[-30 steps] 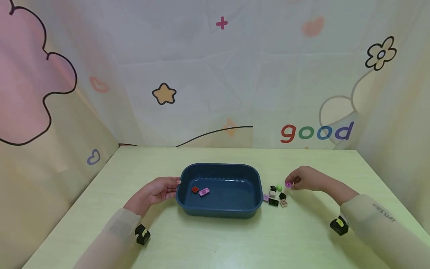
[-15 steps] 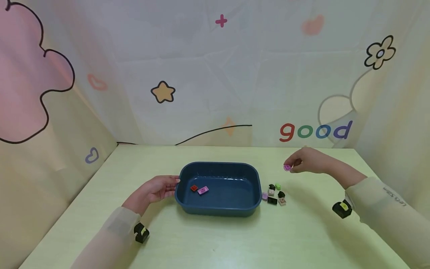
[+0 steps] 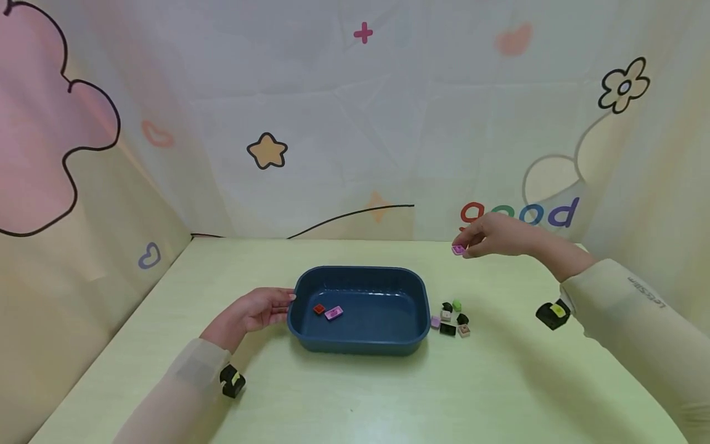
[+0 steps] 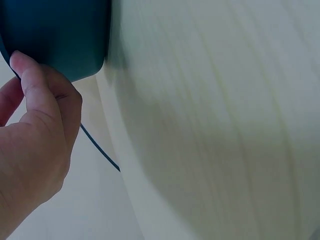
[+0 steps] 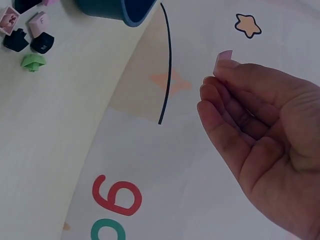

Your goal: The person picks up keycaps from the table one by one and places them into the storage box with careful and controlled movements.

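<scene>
**Pink piece (image 3: pixel 458 250) held aloft beyond the blue tray (image 3: pixel 360 347)**

The pink piece is pinched between thumb and fingers of the right hand (image 3: pixel 493 235), raised past the tray's far right corner. The tray's left rim is gripped by the left hand (image 3: pixel 261 309), thumb tip at the edge, fingers against the outside.

The step in hand is judged to be a carry; a move back leftward over the tray, then a lowering, seems called for, with the pinch loosened only inside the rim.

The pink piece is seen tilted, partly covered by the thumb; its long axis cannot be told. Toward the tray's left end, a red piece (image 3: pixel 318 309) is laid just beside a longer pink piece (image 3: pixel 334 313), whose long axis is slanted, right end farther back. Loose pieces (image 3: pixel 446 316) are clustered outside the tray's right end.
</scene>
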A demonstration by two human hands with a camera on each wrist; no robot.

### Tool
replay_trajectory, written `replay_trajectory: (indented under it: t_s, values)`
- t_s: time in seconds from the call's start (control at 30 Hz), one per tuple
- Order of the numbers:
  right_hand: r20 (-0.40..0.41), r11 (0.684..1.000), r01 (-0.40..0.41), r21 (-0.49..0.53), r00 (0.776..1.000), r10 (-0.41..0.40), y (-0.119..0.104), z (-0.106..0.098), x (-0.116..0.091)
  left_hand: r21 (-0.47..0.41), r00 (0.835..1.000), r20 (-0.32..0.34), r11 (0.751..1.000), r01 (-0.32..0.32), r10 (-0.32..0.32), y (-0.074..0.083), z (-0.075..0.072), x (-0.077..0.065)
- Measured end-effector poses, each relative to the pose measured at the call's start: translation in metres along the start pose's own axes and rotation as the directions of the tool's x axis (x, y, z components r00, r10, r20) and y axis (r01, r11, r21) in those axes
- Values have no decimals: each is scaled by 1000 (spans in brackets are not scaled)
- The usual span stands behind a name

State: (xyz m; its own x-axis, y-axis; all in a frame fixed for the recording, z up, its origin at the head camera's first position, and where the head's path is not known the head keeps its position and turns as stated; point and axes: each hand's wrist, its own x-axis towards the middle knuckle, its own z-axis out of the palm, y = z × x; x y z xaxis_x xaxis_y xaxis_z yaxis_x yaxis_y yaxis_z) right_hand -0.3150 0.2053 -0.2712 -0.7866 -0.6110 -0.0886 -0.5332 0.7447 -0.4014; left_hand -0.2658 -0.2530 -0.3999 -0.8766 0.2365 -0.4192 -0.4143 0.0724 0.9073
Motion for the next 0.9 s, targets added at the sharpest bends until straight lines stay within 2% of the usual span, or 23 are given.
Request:
replay_trajectory:
  t_s: [0.23, 0.5, 0.63, 0.9]
  values:
    - [23, 997, 77, -4, 997, -77, -17, -5, 16, 1, 1000, -7, 1000, 2, -2, -2, 0, -2]
    - [45, 997, 75, 7, 996, -75, -38, -7, 36, 11, 1000, -5, 1000, -5, 5, 1, 0, 1]
    - [48, 996, 87, 2, 995, -87, -49, -5, 52, 0, 1000, 8, 1000, -27, 27, 0, -1, 1]
    - [67, 992, 126, 15, 990, -127, -71, 7, 84, 2, 1000, -11, 1000, -18, 18, -2, -1, 3]
